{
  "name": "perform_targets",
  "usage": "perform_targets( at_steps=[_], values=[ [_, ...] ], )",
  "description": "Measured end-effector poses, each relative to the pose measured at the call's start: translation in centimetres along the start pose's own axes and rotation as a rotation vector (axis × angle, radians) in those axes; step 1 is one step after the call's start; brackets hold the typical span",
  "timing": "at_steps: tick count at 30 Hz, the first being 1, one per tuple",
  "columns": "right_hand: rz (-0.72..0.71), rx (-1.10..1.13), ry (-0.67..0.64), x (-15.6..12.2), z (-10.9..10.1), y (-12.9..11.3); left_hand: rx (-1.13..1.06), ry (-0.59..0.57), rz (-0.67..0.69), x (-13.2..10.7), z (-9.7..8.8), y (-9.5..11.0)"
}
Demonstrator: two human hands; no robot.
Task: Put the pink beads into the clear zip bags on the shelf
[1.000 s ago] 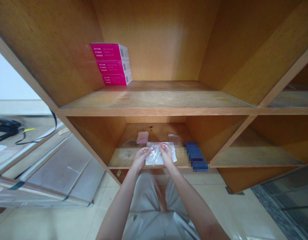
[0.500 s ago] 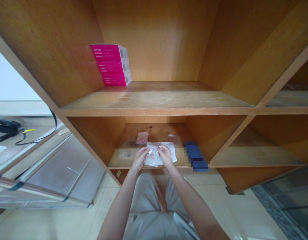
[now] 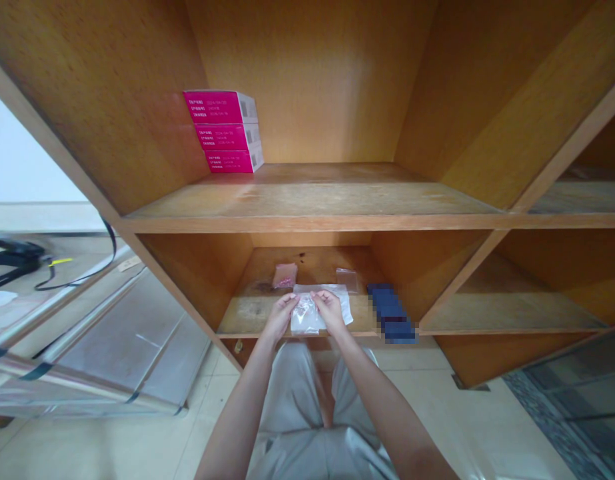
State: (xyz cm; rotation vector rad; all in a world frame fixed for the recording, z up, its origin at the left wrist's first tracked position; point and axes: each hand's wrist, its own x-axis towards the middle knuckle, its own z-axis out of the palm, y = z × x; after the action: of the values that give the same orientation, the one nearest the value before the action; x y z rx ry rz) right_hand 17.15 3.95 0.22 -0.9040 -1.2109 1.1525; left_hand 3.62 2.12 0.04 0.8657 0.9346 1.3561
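Between them, my left hand (image 3: pixel 282 315) and my right hand (image 3: pixel 330 311) pinch the upper edge of a clear plastic bag (image 3: pixel 305 317), one at each side. The bag hangs down over the front of the lower shelf; what it contains, if anything, is too small to make out. Under and behind it lies a white sheet or cloth (image 3: pixel 345 305). Just beyond my left hand is a small clear bag with pink items (image 3: pixel 286 275). Another flat clear bag (image 3: pixel 347 280) lies past my right hand.
A dark blue, pixelated object (image 3: pixel 391 312) lies at the lower shelf's right. Pink boxes (image 3: pixel 230 137) are stacked on the upper shelf (image 3: pixel 327 193). A framed clear panel (image 3: pixel 147 333) leans at left near a black cable (image 3: pixel 72 283). A wooden divider (image 3: pixel 462 280) bounds the compartment.
The clear bag has spread flatter and wider between my hands, its lower edge straighter. Both hands have stayed in nearly the same place.
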Motion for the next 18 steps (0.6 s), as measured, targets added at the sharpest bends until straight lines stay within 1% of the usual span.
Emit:
perform_targets(
  at_steps=[7,13,18],
  values=[
    [0.029,0.008,0.001,0.14,0.12,0.3,0.04,-0.002,0.002,0.09,-0.04,-0.07],
    [-0.006,0.016,-0.009,0.22,0.05,0.83,0.038,-0.007,0.011,0.04,0.02,0.03],
    [-0.005,-0.028,-0.009,0.25,0.0,0.85,0.043,0.024,0.023,0.01,0.03,0.08]
  ],
)
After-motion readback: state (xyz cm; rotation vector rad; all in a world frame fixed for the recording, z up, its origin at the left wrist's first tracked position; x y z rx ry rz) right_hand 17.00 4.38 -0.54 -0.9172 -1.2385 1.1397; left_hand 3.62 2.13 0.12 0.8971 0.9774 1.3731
